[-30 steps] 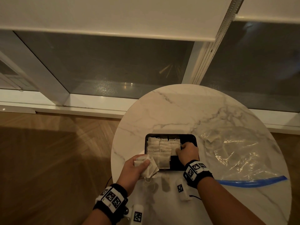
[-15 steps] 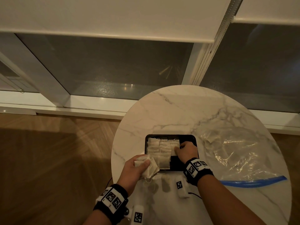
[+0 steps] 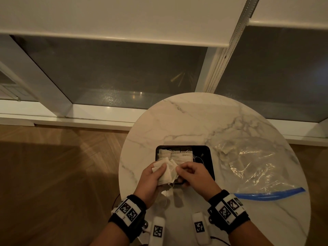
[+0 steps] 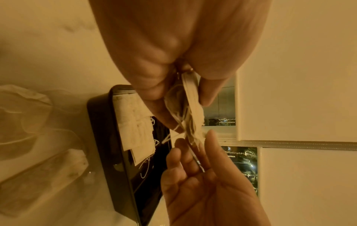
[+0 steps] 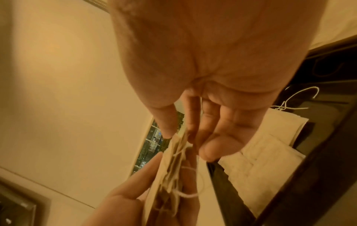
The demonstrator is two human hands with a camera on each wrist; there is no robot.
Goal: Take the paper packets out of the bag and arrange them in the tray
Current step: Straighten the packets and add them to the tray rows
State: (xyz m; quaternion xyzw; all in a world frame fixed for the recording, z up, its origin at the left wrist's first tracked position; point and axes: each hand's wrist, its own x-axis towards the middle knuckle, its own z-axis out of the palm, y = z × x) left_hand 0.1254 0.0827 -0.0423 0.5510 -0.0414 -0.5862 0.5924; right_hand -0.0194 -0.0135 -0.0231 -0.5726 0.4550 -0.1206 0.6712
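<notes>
Now the right hand (image 3: 192, 172) has left the packets laid in the tray (image 3: 206, 153) and come back near, where it meets the left hand (image 3: 150, 176) over the tray's near edge. A second ago the left hand waited alone with its stack (image 3: 167, 170) just left of the tray; it now holds the stack over the near left corner, thumb on top and fingers curled beneath. The right thumb and forefinger pinch the stack's right edge, the other fingers loosely bent. The packets are thin, square, off-white paper, soft and slightly crumpled, with fine white strings trailing from them. Those already laid (image 3: 174, 154) lie flat in overlapping rows across the far left part of the tray, which is black, rectangular, smooth and shallow with rounded corners. Right of it the bag (image 3: 253, 167) lies flat, as before: clear, wrinkled, shiny plastic with a blue zip strip, a few packets showing dimly inside. The table (image 3: 186, 121) is round, glossy white marble with grey veins.
</notes>
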